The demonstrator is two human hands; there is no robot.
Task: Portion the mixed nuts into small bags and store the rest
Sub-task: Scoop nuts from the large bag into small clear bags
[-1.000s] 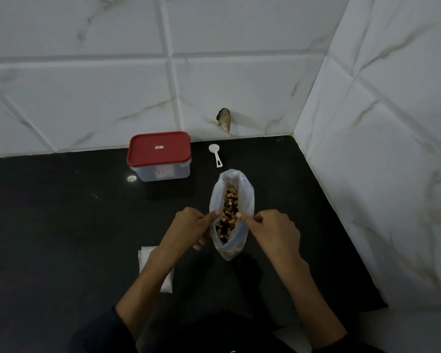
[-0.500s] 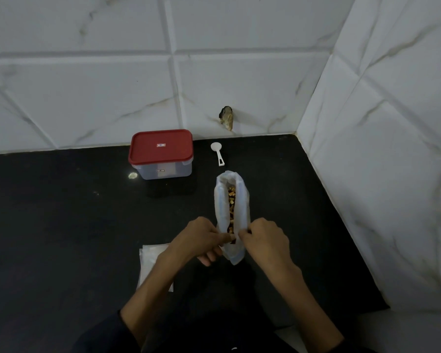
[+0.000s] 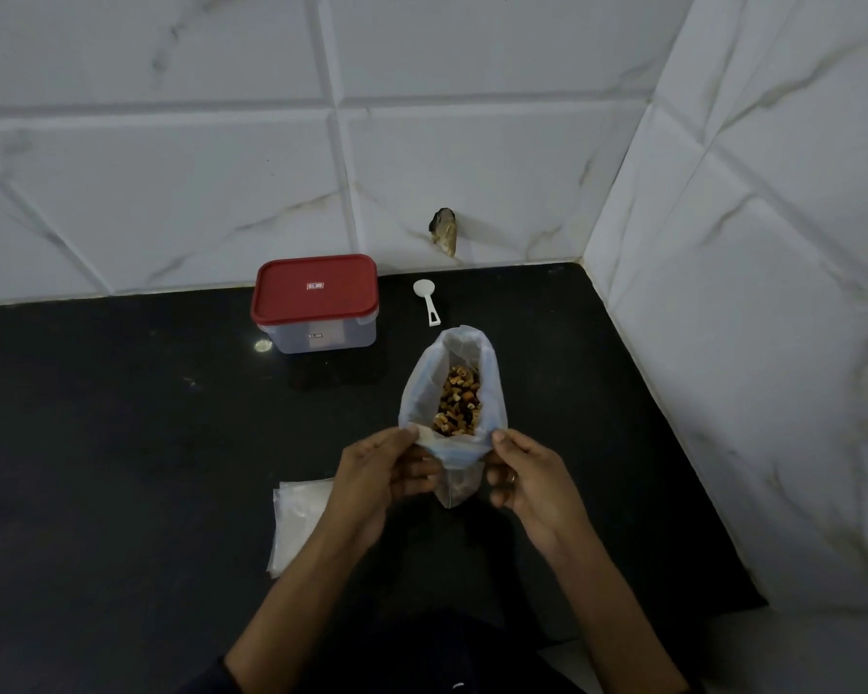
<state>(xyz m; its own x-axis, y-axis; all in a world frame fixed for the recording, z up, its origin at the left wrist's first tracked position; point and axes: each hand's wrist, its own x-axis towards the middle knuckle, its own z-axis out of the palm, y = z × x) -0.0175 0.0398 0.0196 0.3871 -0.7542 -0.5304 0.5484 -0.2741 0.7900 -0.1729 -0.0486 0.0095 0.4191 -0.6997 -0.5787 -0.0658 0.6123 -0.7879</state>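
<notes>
A clear plastic bag [image 3: 493, 388] of mixed nuts [image 3: 458, 402] stands on the black counter, its mouth spread wide. My left hand [image 3: 384, 473] pinches the near left edge of the bag's mouth. My right hand [image 3: 527, 480] pinches the near right edge. A stack of small empty bags [image 3: 296, 518] lies flat to the left of my left wrist, partly hidden by my forearm. A clear storage box with a red lid [image 3: 316, 303] sits farther back, lid on. A white plastic scoop [image 3: 427, 299] lies to the right of the box.
The black counter [image 3: 121, 443] ends at white marble-look tiled walls behind and on the right [image 3: 747, 293]. A chipped hole in the back wall [image 3: 444, 231] shows above the scoop. A small bright spot [image 3: 262, 346] lies left of the box.
The bag's mouth, pulled nearly closed half a second ago, is spread open again. Both hands have slid down to the near edge of the mouth and moved apart.
</notes>
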